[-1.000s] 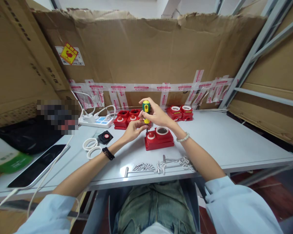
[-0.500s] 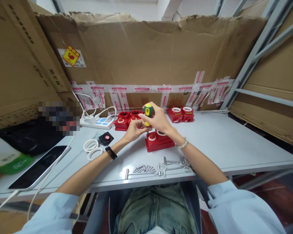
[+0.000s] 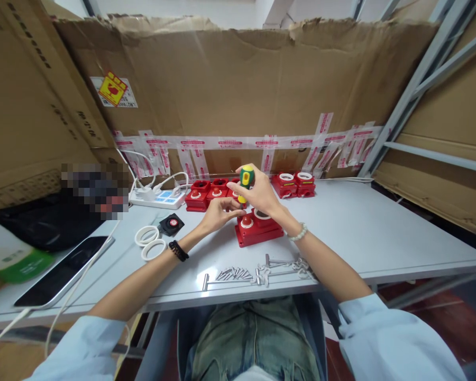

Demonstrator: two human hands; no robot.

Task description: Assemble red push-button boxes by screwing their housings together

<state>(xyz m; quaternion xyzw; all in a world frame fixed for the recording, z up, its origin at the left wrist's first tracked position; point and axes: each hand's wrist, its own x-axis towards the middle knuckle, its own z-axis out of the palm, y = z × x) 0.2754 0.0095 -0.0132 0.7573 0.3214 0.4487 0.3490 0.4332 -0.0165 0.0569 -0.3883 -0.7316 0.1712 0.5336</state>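
Observation:
My right hand (image 3: 259, 193) grips a short screwdriver with a green and yellow handle (image 3: 245, 178), held upright with its tip over a red two-hole box (image 3: 257, 233) on the grey table (image 3: 360, 227). My left hand (image 3: 218, 212) sits just left of the tip, fingers pinched around the shaft or a screw; what it pinches is hidden. The box has a white-ringed red button on its left and a white-ringed hole partly behind my right wrist.
Loose screws (image 3: 234, 273) and metal T-keys (image 3: 285, 264) lie near the front edge. More red boxes (image 3: 206, 193) (image 3: 293, 184) stand at the back. White rings (image 3: 150, 242), a black button part (image 3: 171, 224), a power strip (image 3: 158, 198) and a phone (image 3: 63, 270) are at left. Cardboard walls surround the table.
My right hand has shifted its grip on the screwdriver handle, which now leans slightly right. My left hand stays by the tip. The box has not moved.

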